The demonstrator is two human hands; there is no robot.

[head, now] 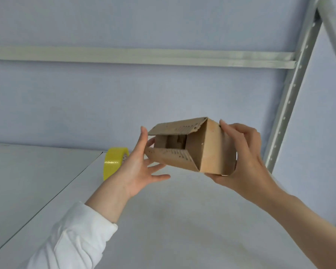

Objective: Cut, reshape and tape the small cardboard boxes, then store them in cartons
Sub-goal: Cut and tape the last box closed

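Hands: right hand (246, 158) grips the closed end of the small cardboard box (208, 148), fingers wrapped over the top and far side, thumb under the bottom edge. Left hand (138, 167) is spread, fingers straight, palm turned toward the box's open end. One fingertip reaches the left edge of the upper flap (177, 126); whether the others press the lower flap (169, 155) I cannot tell.

Box position: held in the air between the two hands, above the white bench (163, 220), not resting on it.

Key relation: the box's long axis runs left to right, dipping a little toward the right. The open mouth points at the left hand, so that hand is nearer the flaps; the right hand only steadies the far end. Both flaps stand half splayed, with the dark cavity visible between them.

Judgement: step in hand is reshaping. The next move likely asks the left hand to fold the flaps inward along that axis against the right hand's hold.

Yellow tape roll (113, 162) stands on edge on the bench just behind the left hand, within its reach.
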